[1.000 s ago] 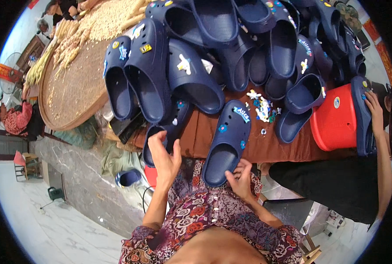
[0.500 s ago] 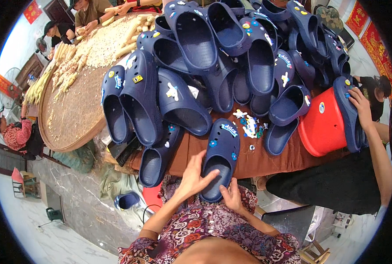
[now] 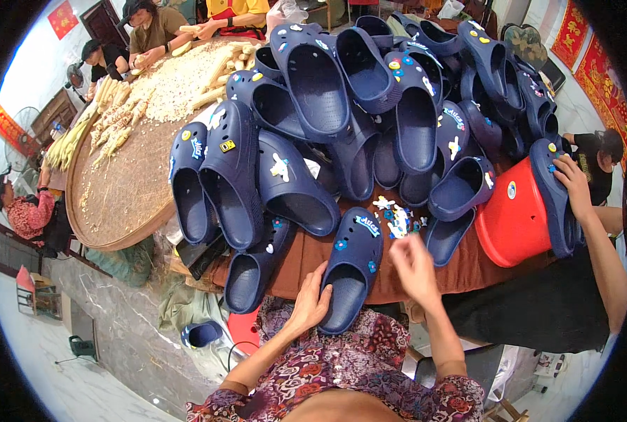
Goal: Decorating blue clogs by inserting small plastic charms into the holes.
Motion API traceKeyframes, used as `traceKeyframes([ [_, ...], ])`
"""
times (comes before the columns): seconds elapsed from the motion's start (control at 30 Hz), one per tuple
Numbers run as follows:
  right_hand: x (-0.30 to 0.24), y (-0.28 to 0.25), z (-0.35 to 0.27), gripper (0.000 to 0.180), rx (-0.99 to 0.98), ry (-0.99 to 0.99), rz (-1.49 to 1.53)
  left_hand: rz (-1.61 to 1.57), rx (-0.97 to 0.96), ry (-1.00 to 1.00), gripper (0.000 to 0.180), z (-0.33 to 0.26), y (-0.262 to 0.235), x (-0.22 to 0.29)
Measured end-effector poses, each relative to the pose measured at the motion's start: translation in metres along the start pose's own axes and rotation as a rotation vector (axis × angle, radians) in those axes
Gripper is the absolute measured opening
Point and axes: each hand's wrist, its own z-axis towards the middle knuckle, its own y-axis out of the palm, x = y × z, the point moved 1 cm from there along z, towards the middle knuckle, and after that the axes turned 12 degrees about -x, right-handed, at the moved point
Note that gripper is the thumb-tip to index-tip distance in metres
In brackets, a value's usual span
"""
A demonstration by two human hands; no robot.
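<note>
**Navy clogs piled high on a brown-clothed table**

Brown cloth covers the table (image 3: pixel 468 271), and nearly all of it is buried under a heap of navy clogs (image 3: pixel 370 91), soles and openings facing every way. Down at the near edge lies one navy clog (image 3: pixel 352 271), toe pointing away, with small charms on its upper. The left hand (image 3: pixel 312 304) is on its heel end, fingers (image 3: pixel 322 276) spread and curled against the side of the shoe, gripping it loosely. The right hand (image 3: pixel 415 271) hangs just right of the clog, blurred; fingers look loosely open and I cannot tell whether they pinch anything. Just beyond it, a scatter of small white and blue charms (image 3: pixel 396 219) sits on the cloth.

To the right, a red bucket (image 3: pixel 514 221) stands tilted at the table's edge, and another person's hand (image 3: pixel 572 184) holds a clog (image 3: pixel 556 200) against it. On the left, a wide round woven tray (image 3: pixel 117 204) carries corn cobs (image 3: pixel 106 130) and loose kernels, with people seated around its far rim. Below it all, a pale polished stone floor (image 3: pixel 81 380); red hangings (image 3: pixel 595 63) line the right-hand wall.
</note>
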Motion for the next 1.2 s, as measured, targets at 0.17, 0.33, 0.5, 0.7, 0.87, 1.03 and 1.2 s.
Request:
traceKeyframes([
  [0.17, -0.029, -0.047, 0.082, 0.045, 0.392, -0.206, -0.18, 0.013, -0.003, 0.006, 0.055, 0.001, 0.0, -0.001],
  [0.33, -0.004, -0.076, 0.167, 0.069, 0.569, -0.198, -0.559, 0.062, 0.057, 0.088, 0.055, 0.003, 0.005, -0.006],
  [0.5, 0.027, -0.098, 0.203, 0.066, 0.552, -0.152, -0.471, 0.076, 0.072, 0.087, 0.055, 0.003, 0.007, -0.008],
  [0.7, 0.032, -0.108, 0.204, 0.055, 0.499, -0.087, -0.432, 0.048, 0.06, 0.07, 0.054, 0.002, 0.004, -0.008],
  [0.87, 0.019, -0.117, 0.206, 0.06, 0.351, 0.071, -0.064, -0.042, 0.054, 0.075, 0.054, 0.003, 0.001, -0.015],
  [1.03, 0.029, -0.118, 0.194, 0.06, 0.463, 0.031, 0.274, -0.077, 0.056, 0.075, 0.053, 0.005, 0.003, -0.016],
  [1.2, 0.008, -0.109, 0.142, 0.062, 0.51, -0.073, 0.341, -0.162, 0.091, 0.019, 0.049, 0.001, 0.004, -0.019],
])
